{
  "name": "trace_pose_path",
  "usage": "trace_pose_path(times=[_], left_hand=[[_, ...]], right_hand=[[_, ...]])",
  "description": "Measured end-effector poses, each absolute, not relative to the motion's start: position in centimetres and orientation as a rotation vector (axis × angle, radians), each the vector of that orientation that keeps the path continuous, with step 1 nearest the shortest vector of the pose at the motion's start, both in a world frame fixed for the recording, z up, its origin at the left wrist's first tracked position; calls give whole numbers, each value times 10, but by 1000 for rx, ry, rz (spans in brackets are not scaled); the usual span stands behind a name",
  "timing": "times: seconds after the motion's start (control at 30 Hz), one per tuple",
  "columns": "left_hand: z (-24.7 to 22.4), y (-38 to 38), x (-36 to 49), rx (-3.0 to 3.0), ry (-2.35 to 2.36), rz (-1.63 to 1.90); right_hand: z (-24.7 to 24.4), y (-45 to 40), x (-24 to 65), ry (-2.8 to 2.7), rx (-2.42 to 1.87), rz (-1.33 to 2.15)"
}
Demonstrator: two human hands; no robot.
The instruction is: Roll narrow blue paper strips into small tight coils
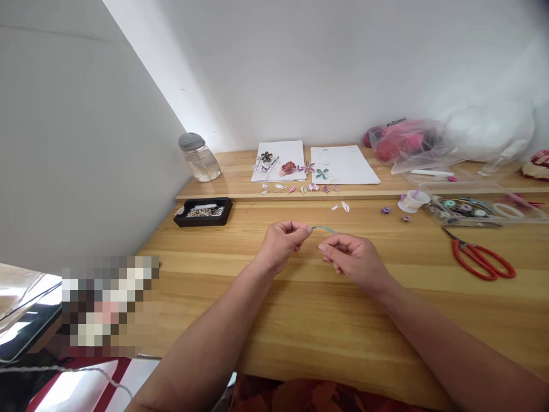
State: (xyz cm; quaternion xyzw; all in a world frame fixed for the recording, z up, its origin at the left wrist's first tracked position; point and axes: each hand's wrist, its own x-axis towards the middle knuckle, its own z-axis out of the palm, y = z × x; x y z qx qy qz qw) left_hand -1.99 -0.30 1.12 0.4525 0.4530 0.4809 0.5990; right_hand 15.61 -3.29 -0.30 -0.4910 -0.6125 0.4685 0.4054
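A thin teal strip (323, 228) arches between my two hands above the wooden table. My left hand (283, 243) is closed, pinching the strip's left end between thumb and fingertips. My right hand (354, 258) is also closed in a pinch, and the strip's other end runs behind its fingers. What lies right at those fingertips is too small to make out. Beyond the hands, small white petal-shaped pieces (345, 206) lie on the table. Further right are two small purple pieces (386, 210) and a white spool (413, 201).
Red-handled scissors (484, 260) lie at the right, below a clear box (489, 212) of small supplies. A black tray (203, 212) of beads and a bottle (199, 157) stand left. On the raised back ledge, white paper (343, 166) and flower ornaments (289, 167) lie near plastic bags (412, 146).
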Motion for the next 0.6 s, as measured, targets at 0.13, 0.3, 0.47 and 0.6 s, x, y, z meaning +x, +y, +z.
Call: trace_pose_path(times=[0.13, 0.3, 0.47, 0.6], left_hand=[[8, -3, -20, 1076, 1078, 1140], [6, -3, -19, 1194, 1162, 1115], [3, -2, -22, 1362, 1220, 1057], [3, -3, -23, 1418, 1208, 955]], right_hand=[[-2, -41, 153, -1714, -1253, 940], [2, -48, 152, -1896, -1215, 657], [10, -47, 157, -1941, -1151, 386], [16, -43, 162, -1921, -1155, 289]])
